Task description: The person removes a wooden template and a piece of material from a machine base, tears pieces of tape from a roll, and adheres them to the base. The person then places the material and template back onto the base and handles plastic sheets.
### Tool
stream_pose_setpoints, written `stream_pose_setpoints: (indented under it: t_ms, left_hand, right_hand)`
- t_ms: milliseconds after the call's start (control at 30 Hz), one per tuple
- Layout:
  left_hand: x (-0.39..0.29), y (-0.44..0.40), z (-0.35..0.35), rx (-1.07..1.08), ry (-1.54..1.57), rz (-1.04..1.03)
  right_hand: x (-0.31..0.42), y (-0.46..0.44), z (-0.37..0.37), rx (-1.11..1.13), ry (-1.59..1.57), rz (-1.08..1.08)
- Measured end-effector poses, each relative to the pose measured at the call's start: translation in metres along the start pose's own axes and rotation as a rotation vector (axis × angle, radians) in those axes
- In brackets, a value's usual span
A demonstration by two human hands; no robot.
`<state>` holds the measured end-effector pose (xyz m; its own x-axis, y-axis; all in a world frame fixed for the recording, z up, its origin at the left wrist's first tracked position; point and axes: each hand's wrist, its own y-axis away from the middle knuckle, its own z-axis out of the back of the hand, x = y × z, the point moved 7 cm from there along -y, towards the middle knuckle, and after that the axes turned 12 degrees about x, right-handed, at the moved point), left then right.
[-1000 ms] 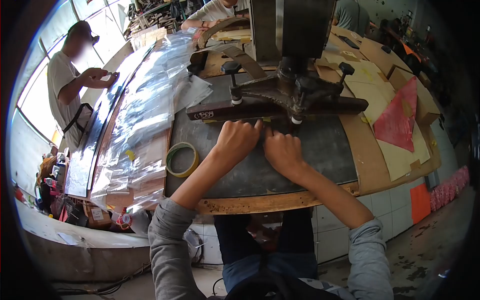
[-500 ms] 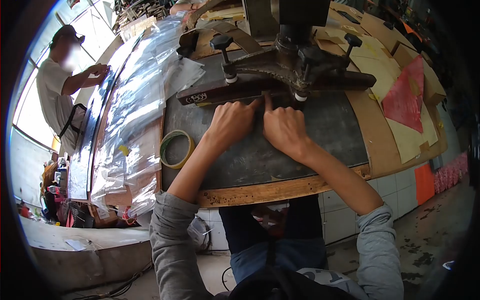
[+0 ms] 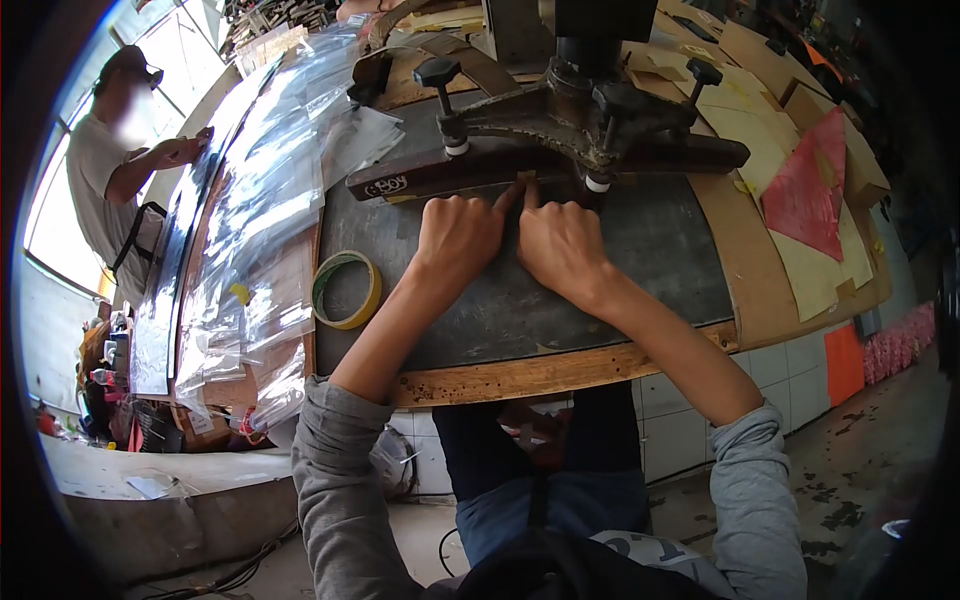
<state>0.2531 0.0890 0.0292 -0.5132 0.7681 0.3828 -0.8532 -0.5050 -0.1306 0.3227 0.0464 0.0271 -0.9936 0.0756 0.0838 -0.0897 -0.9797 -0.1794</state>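
Observation:
My left hand and my right hand meet at the front edge of a dark bar marked with white writing. Both index fingers stretch forward and touch the bar around a small yellowish tape piece. The other fingers curl under, and whatever they may hold is hidden. Beneath both hands lies a dark grey board with a wooden front edge. A roll of yellow tape rests on the board's left side, beside my left forearm.
A heavy metal frame with black knobs stands over the bar. Clear plastic sheets cover the left side. Cardboard and a red triangular sheet lie at right. A person stands at far left.
The view has shifted slightly. My hands stay at the bar's edge, with the fingertips now a little closer together and the small tape piece showing more clearly. The person's arms have moved slightly.

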Motion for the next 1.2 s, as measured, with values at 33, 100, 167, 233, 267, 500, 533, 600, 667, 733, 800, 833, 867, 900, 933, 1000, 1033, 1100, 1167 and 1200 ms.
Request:
stream_pose_setpoints:
  t_ms: [33,100,167,233,267,500,533,600,667,733,800,833,867,900,933,1000,1033,1100,1167,1200]
  left_hand:
    - [-0.001,0.001,0.0,-0.019,-0.024,0.008]
    - [-0.001,0.001,-0.001,0.012,-0.009,0.025]
    - [-0.002,0.002,0.0,0.038,-0.012,0.033]
    - [-0.002,0.003,0.003,0.062,-0.032,0.035]
    - [-0.002,0.004,0.003,0.036,-0.022,0.005]
    - [0.0,0.002,0.005,-0.027,-0.01,-0.034]
    - [-0.001,0.002,0.007,-0.037,-0.025,-0.014]
    - [-0.001,0.001,0.004,-0.001,-0.004,-0.008]
    - [0.0,0.001,0.0,0.021,0.01,-0.004]
    - [0.0,0.0,-0.005,0.029,0.021,-0.006]
    - [-0.001,0.003,0.005,0.009,0.013,-0.015]
    - [-0.002,0.004,0.008,0.0,0.01,-0.021]
    - [-0.003,0.004,0.008,-0.013,0.012,-0.032]
    - [-0.002,0.004,0.008,-0.028,0.015,-0.043]
    - [-0.002,0.004,0.008,-0.042,0.017,-0.053]
    - [0.002,0.006,0.01,-0.034,0.057,-0.046]
    - [0.004,0.009,0.011,-0.028,0.077,-0.04]
    - [0.018,0.031,0.036,0.017,0.252,0.025]
    - [0.036,0.065,0.058,-0.044,0.404,0.177]
    - [0.046,0.088,0.065,-0.127,0.47,0.296]
  right_hand:
    - [0.0,-0.001,0.0,0.004,-0.002,-0.003]
    - [0.0,0.0,0.0,0.009,-0.012,-0.006]
    - [0.0,0.001,0.002,0.009,-0.023,-0.005]
    - [-0.003,0.0,-0.001,0.016,-0.051,-0.037]
    - [-0.005,0.0,-0.003,0.02,-0.066,-0.052]
    - [-0.004,-0.002,-0.003,0.02,-0.083,-0.051]
    - [-0.005,-0.001,-0.002,0.018,-0.086,-0.058]
    - [-0.004,0.0,0.0,0.016,-0.077,-0.047]
    - [-0.001,0.002,0.003,0.015,-0.052,-0.005]
    - [-0.002,0.0,0.0,0.02,-0.086,0.005]
    - [-0.003,0.0,0.001,0.015,-0.091,0.0]
    - [-0.002,0.001,0.002,0.007,-0.079,-0.008]
    - [-0.002,0.002,0.003,0.0,-0.067,-0.016]
    - [-0.002,0.003,0.004,-0.001,-0.067,-0.011]
    - [-0.002,0.003,0.005,-0.003,-0.068,-0.006]
    - [-0.002,0.003,0.005,-0.008,-0.056,0.003]
    - [-0.002,0.003,0.002,-0.009,-0.042,0.008]
    - [-0.001,0.001,-0.002,0.0,-0.024,0.034]
    - [0.0,0.003,-0.004,0.015,-0.022,0.064]
    - [0.002,0.005,-0.006,0.036,0.014,0.112]
